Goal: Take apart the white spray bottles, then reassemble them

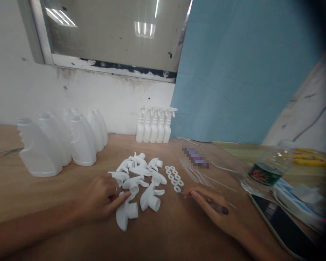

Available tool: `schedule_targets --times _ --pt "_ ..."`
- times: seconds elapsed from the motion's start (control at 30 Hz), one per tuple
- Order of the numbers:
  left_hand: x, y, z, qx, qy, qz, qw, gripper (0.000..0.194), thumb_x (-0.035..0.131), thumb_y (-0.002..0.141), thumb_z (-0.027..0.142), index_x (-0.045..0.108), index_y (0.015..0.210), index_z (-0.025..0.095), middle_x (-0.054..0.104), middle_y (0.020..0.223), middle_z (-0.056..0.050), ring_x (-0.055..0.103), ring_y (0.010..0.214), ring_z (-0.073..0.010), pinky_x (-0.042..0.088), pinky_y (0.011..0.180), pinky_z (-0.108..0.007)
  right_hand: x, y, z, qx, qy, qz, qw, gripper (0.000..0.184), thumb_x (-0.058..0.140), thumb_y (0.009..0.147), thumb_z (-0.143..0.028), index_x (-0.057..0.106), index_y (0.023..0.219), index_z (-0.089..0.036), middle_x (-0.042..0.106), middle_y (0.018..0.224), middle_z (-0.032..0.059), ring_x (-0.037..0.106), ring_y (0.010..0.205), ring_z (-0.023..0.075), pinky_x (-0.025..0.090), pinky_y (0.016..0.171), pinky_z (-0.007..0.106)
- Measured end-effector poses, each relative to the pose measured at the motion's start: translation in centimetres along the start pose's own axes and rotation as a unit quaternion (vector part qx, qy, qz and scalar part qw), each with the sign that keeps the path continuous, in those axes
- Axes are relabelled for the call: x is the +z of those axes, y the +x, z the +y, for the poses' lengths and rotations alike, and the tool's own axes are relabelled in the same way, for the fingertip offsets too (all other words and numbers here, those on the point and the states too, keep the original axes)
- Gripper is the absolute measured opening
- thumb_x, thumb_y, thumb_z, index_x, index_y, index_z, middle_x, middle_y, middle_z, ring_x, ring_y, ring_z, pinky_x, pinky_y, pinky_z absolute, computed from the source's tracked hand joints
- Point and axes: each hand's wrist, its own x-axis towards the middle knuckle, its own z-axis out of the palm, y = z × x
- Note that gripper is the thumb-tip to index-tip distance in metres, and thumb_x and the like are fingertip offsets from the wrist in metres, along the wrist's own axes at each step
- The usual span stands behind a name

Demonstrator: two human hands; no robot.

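Note:
My left hand [101, 199] is at the near left edge of a pile of white trigger spray heads [134, 183]. Its thumb is stretched out over the nearest spray head [129, 212], apart from the curled fingers, and I see no firm grip. A ring shows on one finger. My right hand [209, 203] is closed around a slim tool with a dark brown handle [218, 207]. The tool's thin metal tip points left, close to the nearest of several small white rings [177, 189] laid out in rows. Part of the tool is hidden by my fingers.
Large white bottles [84, 145] stand at the left, and several small spray bottles [153, 127] by the wall. Thin white tubes [198, 177] lie beyond my right hand, near a blurred-out object [195, 157]. A clear bottle [268, 170], phone [282, 224] and power strip [299, 206] occupy the right.

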Motion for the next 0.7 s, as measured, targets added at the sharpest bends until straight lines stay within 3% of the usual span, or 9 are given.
schedule_targets --times 0.1,0.2,0.3,0.4,0.53,0.7 --pt "-1.3 4.6 -1.1 -0.036 0.107 -0.016 0.993 0.052 0.043 0.098 0.047 0.054 0.056 0.019 0.057 0.056 -0.003 0.054 0.058 -0.0157 0.037 0.059 -0.03 -0.7 -0.2 -1.2 0.0 0.003 0.059 0.998 0.028 0.049 0.099 -0.035 0.072 0.088 -0.024 0.075 0.09 0.0033 0.072 0.085 0.0193 0.057 0.079 0.027" --pt "-1.8 11.3 -3.1 -0.068 0.143 -0.007 0.987 0.039 0.051 0.095 0.044 0.063 0.069 0.017 0.066 0.072 -0.007 0.063 0.074 -0.0213 0.046 0.072 -0.034 -1.2 -0.9 -2.9 0.008 -0.004 0.13 0.991 0.028 0.051 0.097 -0.036 0.074 0.084 -0.026 0.076 0.086 0.0027 0.073 0.082 0.0209 0.06 0.077 0.028" --pt "-1.4 18.1 -5.5 -0.112 0.161 0.019 0.98 0.025 0.057 0.095 0.037 0.066 0.102 0.015 0.066 0.109 -0.01 0.062 0.104 -0.0253 0.049 0.09 -0.042 -1.3 -1.6 -3.8 0.022 -0.007 0.155 0.988 0.026 0.053 0.096 -0.037 0.075 0.084 -0.029 0.077 0.084 0.0023 0.074 0.079 0.0228 0.062 0.075 0.03" --pt "-0.5 23.3 -7.6 -0.175 0.163 0.046 0.97 0.039 0.061 0.094 0.036 0.056 0.128 0.017 0.056 0.132 -0.011 0.058 0.115 -0.0264 0.05 0.095 -0.049 -1.0 -1.9 -3.3 0.005 -0.02 0.155 0.988 0.026 0.054 0.095 -0.039 0.076 0.084 -0.032 0.077 0.083 0.0029 0.074 0.076 0.0251 0.063 0.074 0.033" --pt "0.8 27.2 -9.4 -0.247 0.134 0.056 0.958 0.042 0.061 0.094 0.036 0.054 0.132 0.018 0.054 0.135 -0.011 0.058 0.116 -0.0272 0.051 0.095 -0.05 -0.8 -2.1 -2.4 0.012 -0.023 0.163 0.986 0.028 0.053 0.095 -0.042 0.077 0.084 -0.033 0.077 0.08 0.0021 0.075 0.073 0.0263 0.064 0.072 0.034" --pt "1.8 29.8 -10.4 -0.288 0.082 0.063 0.952 0.041 0.061 0.095 0.035 0.054 0.131 0.018 0.055 0.134 -0.011 0.059 0.115 -0.0268 0.051 0.095 -0.05 -1.8 -1.8 -3.2 0.027 -0.037 0.145 0.988 0.034 0.051 0.095 -0.045 0.078 0.079 -0.032 0.078 0.077 0.0023 0.076 0.071 0.0267 0.065 0.065 0.032"
